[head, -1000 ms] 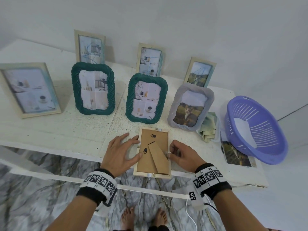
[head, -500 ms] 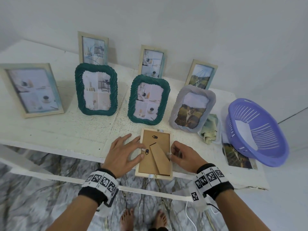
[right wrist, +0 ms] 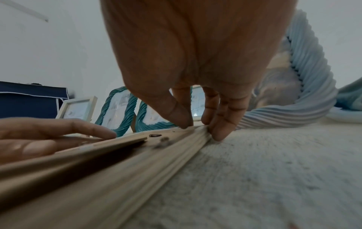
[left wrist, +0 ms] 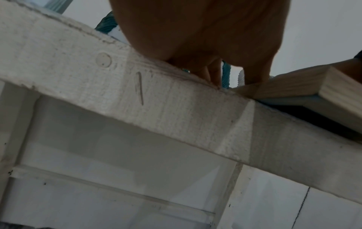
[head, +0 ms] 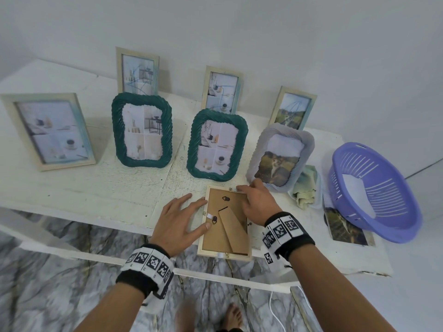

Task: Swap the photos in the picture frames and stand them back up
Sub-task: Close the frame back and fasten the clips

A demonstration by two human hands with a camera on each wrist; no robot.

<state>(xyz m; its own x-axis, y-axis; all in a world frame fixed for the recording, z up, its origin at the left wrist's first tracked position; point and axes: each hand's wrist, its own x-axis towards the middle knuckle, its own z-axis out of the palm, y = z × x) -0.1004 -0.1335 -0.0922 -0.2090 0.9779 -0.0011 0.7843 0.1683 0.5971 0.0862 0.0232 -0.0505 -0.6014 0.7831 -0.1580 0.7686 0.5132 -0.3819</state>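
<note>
A light wooden frame lies face down at the table's front edge, brown backing and easel leg up. My left hand lies flat beside it, fingers straight, with the thumb pressing the backing near a small clip. My right hand is at the frame's far right corner. In the right wrist view the right hand pinches the frame's rim between thumb and fingers. The left wrist view shows the left hand on the table edge next to the frame.
Two green rope frames and a lilac frame stand just behind. Pale wooden frames line the back, with a large one at left. A cloth, a loose photo and a purple basket are at right.
My right hand has moved from the frame's right side up to its far right corner. The left hand stays pressed at the frame's left edge.
</note>
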